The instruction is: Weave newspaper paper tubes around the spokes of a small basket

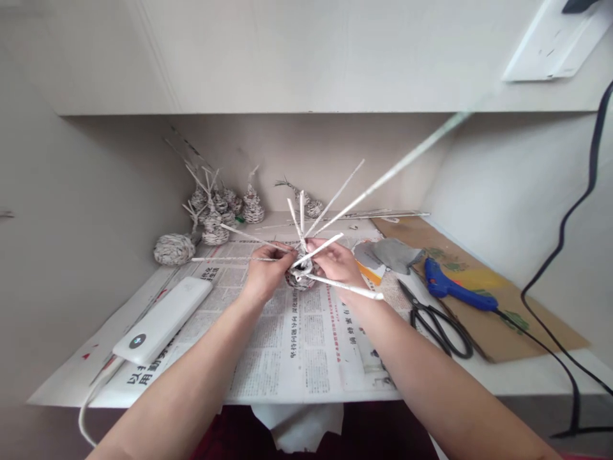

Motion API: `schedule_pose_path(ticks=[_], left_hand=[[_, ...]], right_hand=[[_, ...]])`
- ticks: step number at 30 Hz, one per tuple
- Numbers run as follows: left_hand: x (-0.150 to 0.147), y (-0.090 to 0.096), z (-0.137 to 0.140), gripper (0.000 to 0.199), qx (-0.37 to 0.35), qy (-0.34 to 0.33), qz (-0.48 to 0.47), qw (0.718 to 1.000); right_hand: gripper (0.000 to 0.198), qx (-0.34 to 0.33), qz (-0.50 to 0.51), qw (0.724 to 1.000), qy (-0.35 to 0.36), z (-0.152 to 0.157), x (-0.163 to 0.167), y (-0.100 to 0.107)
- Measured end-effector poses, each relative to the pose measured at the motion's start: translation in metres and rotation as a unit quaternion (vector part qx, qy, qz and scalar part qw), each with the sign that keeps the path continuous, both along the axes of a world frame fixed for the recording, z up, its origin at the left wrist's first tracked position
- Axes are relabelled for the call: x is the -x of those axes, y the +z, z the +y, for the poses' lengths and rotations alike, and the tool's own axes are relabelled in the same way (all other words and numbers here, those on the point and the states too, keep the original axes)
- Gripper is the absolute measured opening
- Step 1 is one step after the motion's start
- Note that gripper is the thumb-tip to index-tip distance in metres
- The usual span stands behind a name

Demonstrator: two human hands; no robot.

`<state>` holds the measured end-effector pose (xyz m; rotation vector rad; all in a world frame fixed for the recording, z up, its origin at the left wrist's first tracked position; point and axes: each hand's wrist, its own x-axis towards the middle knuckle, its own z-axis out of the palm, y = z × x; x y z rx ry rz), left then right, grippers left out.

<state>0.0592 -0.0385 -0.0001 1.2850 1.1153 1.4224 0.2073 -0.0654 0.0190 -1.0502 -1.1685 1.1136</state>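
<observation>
A small round piece woven from rolled newspaper (301,281) sits between my hands over the newspaper-covered table. Several rolled paper sticks (340,289) spread out from its neck, and one long stick (397,167) reaches up to the right. My left hand (269,268) has its fingers closed on the left side of the piece, by two sticks that point left. On the other side, my right hand (338,260) grips the piece near its neck, fingers bent around it. The far fingertips are partly hidden by the sticks.
Several woven paper gourd shapes (215,227) and a woven ball (174,249) stand at the back left. A white power bank (163,319) with a cable lies left. To the right are black scissors (438,326), a blue glue gun (454,287), grey cloth (395,255) and cardboard (507,326).
</observation>
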Motion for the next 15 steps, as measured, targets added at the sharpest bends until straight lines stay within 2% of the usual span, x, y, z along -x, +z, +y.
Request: schedule_pose_path(ticks=[5,7,9,12,15], left_hand=[[0.003,0.002,0.002,0.031,0.016,0.004,-0.017,1.000],[0.004,0.002,0.003,0.030,0.010,0.014,-0.028,0.999],[0.005,0.002,0.004,0.030,0.008,0.006,-0.035,0.999],[0.004,0.002,0.003,0.029,0.000,-0.017,-0.024,1.000],[0.003,0.003,0.000,0.026,0.002,-0.017,-0.004,1.000]], right_hand=[[0.041,-0.001,0.011,0.988,0.151,-0.003,-0.012,0.006],[0.041,0.005,0.017,0.982,0.190,-0.002,-0.016,0.005],[0.042,0.009,-0.001,0.984,0.175,0.000,-0.018,0.002],[0.036,0.006,-0.079,0.993,0.087,0.002,-0.013,-0.004],[0.025,-0.020,-0.140,0.990,0.017,0.001,-0.007,-0.008]])
